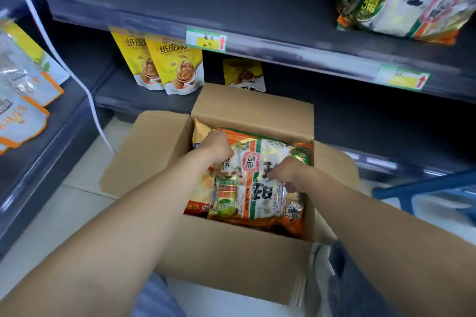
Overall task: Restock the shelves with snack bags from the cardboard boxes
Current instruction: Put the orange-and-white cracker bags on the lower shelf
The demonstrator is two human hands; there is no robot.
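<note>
Grip is two-handed: left hand point(216, 148) curls over the far left corner of the top snack bag point(260, 188); right hand point(284, 171) sits knuckles up, fingers bunched into the film near the bag's right edge. Both pinch the bag; neither is spread. Likely reason: the bag is wide, puffy and slick, so holds on opposite sides keep it level on the way up.

Bag lies face up on other packs inside the open cardboard box point(231, 252). Whether it has left the stack, cannot tell. Box sits on the floor close against the shelving, flaps folded outward so nothing bars the lift.

Matching orange-and-white bags point(401, 0) rest on the upper shelf point(257, 8) at right, bare board beside them: probable destination. Yellow nut pouches point(177, 67) occupy the shelf below.
</note>
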